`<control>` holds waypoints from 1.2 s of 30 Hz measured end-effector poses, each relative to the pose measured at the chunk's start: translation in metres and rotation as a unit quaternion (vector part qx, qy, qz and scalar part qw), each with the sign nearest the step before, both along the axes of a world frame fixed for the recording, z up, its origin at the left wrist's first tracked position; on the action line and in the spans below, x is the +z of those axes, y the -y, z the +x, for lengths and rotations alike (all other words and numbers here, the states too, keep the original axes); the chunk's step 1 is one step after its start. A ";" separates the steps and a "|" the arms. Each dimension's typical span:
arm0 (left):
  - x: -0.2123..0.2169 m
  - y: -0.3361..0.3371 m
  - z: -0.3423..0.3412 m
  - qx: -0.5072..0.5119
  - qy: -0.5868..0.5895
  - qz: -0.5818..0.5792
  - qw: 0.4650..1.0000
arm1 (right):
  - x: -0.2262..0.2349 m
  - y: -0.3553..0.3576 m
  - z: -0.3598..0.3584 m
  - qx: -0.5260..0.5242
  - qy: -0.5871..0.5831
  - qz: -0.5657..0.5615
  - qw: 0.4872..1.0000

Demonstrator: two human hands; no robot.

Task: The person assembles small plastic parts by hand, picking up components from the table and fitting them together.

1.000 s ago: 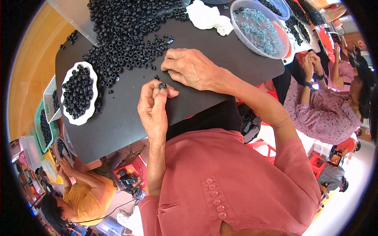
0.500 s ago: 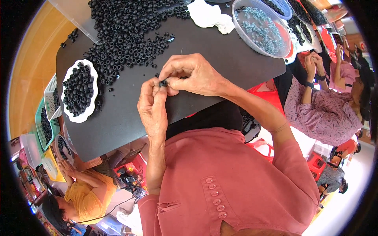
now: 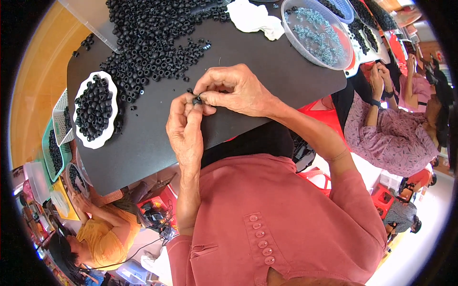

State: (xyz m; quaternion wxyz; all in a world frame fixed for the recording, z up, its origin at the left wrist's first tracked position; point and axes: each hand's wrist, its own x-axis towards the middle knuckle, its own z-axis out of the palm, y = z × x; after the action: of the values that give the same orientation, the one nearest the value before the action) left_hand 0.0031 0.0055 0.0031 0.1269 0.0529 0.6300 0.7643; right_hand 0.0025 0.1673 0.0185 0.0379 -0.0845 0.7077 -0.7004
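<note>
A small black hollow plastic piece (image 3: 197, 101), rounded like a bead, is pinched between the thumb and fingers of my left hand (image 3: 185, 128). Just above it, my right hand (image 3: 236, 90) has its thumb and forefinger pressed together at the piece's end. Whatever lies between those right fingertips is too small to make out. Beyond my hands spreads a large heap of similar black pieces (image 3: 152, 47). Left of them, a white scalloped dish (image 3: 114, 100) holds more black pieces.
On the dark tabletop (image 3: 138, 155) stand a clear round bowl (image 3: 347, 55) of small pale metal springs, at the far right, and a crumpled white cloth (image 3: 253, 21). Perforated baskets (image 3: 62, 119) sit off the left edge. Other people sit on both sides, one in yellow (image 3: 112, 238).
My right thumb and forefinger have shifted slightly at the top of the black piece. My left hand has stayed almost in place, holding it.
</note>
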 end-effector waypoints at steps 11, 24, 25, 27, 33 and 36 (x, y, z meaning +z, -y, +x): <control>-0.012 0.004 -0.001 0.013 -0.018 -0.005 1.000 | 0.001 0.008 0.001 -0.032 -0.113 0.057 0.991; -0.008 0.001 -0.003 -0.009 -0.002 0.060 0.998 | -0.016 0.012 0.004 -0.043 -0.087 -0.068 0.993; -0.008 0.001 -0.003 -0.009 0.004 0.067 0.998 | -0.018 0.014 0.005 -0.050 -0.080 -0.075 0.993; -0.009 0.001 -0.004 -0.010 0.010 0.075 0.997 | -0.021 0.016 0.005 -0.056 -0.072 -0.081 0.992; -0.008 0.001 -0.004 -0.017 0.019 0.082 0.996 | -0.021 0.012 0.004 -0.061 -0.134 -0.010 0.989; -0.008 0.000 -0.003 -0.010 0.013 0.061 0.998 | -0.021 0.013 0.006 -0.078 -0.159 0.004 0.984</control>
State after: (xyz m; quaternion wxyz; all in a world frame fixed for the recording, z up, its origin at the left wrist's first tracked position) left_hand 0.0005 0.0058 -0.0047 0.1390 0.0569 0.5796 0.8009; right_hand 0.0081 0.1541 -0.0021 -0.1295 -0.1394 0.7122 -0.6757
